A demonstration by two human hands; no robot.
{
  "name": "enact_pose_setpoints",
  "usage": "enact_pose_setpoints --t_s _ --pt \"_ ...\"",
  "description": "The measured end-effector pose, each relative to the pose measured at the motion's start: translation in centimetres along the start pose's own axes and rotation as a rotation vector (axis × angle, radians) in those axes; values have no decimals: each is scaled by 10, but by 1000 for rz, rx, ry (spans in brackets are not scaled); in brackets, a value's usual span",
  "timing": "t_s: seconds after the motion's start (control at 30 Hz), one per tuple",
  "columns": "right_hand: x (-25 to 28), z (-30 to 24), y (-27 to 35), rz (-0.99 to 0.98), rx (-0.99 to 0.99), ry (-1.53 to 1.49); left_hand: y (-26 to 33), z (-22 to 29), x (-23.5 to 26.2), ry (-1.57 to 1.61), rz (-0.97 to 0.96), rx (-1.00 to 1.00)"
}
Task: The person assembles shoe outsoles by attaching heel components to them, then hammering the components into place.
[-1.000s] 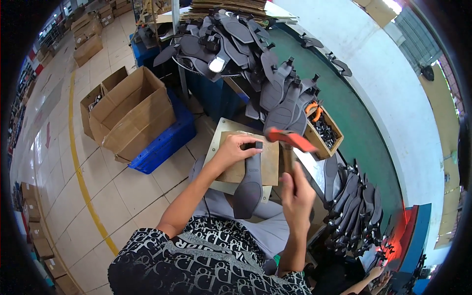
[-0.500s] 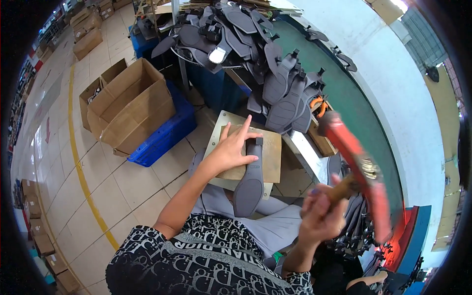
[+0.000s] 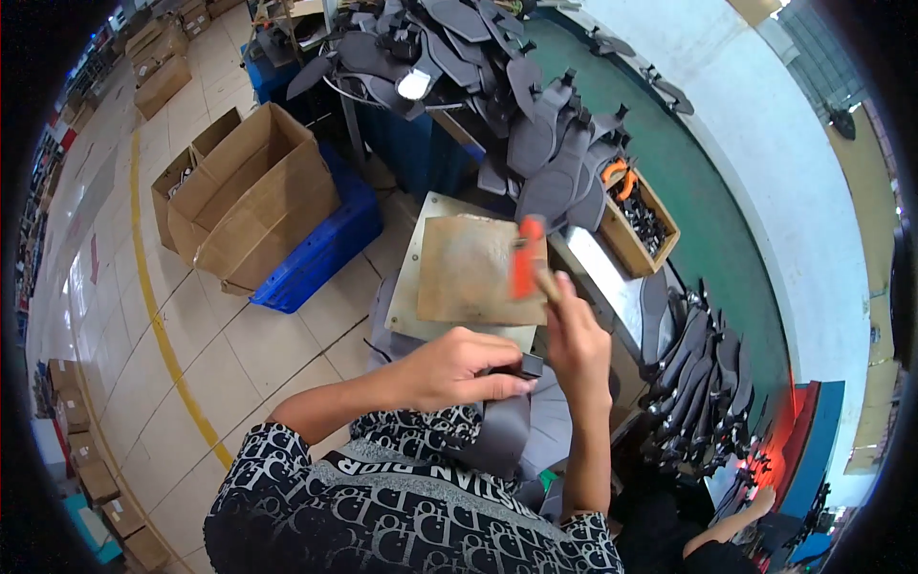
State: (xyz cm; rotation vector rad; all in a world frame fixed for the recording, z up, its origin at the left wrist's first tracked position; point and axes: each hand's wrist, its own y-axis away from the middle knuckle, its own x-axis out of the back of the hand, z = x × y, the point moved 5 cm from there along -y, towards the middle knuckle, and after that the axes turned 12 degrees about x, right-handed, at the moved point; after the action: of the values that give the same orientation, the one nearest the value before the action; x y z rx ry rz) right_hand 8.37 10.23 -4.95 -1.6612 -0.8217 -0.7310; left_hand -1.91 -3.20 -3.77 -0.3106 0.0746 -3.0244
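Grey strap piece (image 3: 502, 421) is off the brown pad (image 3: 473, 273), just below it, pinched by my left hand (image 3: 459, 368). My right hand (image 3: 574, 340) grips the orange hammer (image 3: 526, 258) over the pad; I judge the hammering is unfinished.

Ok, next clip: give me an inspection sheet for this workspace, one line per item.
Surface: brown worn pad lying on a pale metal plate; nothing lies on the pad.
Job's things: orange-headed hammer above the pad's right edge; dark grey strap piece with a small black block at its top.
Clutter: heap of dark grey cut pieces on the bench behind; wooden tray of small black parts; more dark pieces racked at right.
Hands: left hand grips the strap piece; right hand grips the hammer handle.
Cables: nothing seen.
Surroundings: open cardboard box on a blue crate, tiled floor with yellow line, green floor strip by a white wall.
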Motion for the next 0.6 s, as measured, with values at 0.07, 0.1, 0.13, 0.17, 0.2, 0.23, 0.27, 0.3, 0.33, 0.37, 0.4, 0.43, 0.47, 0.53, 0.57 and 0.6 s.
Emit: enact_pose_setpoints --t_s 0.07,0.1,0.13,0.17,0.2,0.23,0.27,0.3,0.33,0.37,0.4,0.43,0.47,0.53,0.57,0.6 --pt "-28 0 8 -233 41 112 6 7 -10 250 -85 116" --pt "-37 -2 12 -318 78 155 9 9 -15 256 -99 130" --pt "-36 -1 13 -334 25 84 10 10 -19 315 -143 173" --pt "-28 -5 9 -317 84 112 12 10 -23 374 -187 218" --pt "-15 -6 4 -231 80 -79 14 11 -26 392 -231 260" --pt "0 -8 0 -140 75 -265 15 10 -28 398 -243 269" --pt "7 -9 5 -108 -75 -695 16 9 -30 414 -256 283" --pt "7 -12 14 -108 -91 -694 17 8 -32 431 -269 297" --pt "8 -19 23 -65 -59 -1047 18 12 -34 435 -286 300" --pt "10 -27 31 -19 -19 -1403 20 11 -37 511 -352 381" --pt "8 -38 44 11 -314 -1556 22 9 -42 586 -417 463" --pt "5 -41 46 16 -324 -1553 21 9 -45 590 -426 467" --pt "6 -43 46 90 -273 -1551 20 10 -49 575 -469 462" --pt "12 -50 42 170 -320 -1470 21 11 -55 562 -516 461" --pt "10 -51 44 175 -326 -1469 21 10 -56 498 -509 454" --pt "10 -53 47 195 -304 -1511 21 9 -58 434 -502 446"
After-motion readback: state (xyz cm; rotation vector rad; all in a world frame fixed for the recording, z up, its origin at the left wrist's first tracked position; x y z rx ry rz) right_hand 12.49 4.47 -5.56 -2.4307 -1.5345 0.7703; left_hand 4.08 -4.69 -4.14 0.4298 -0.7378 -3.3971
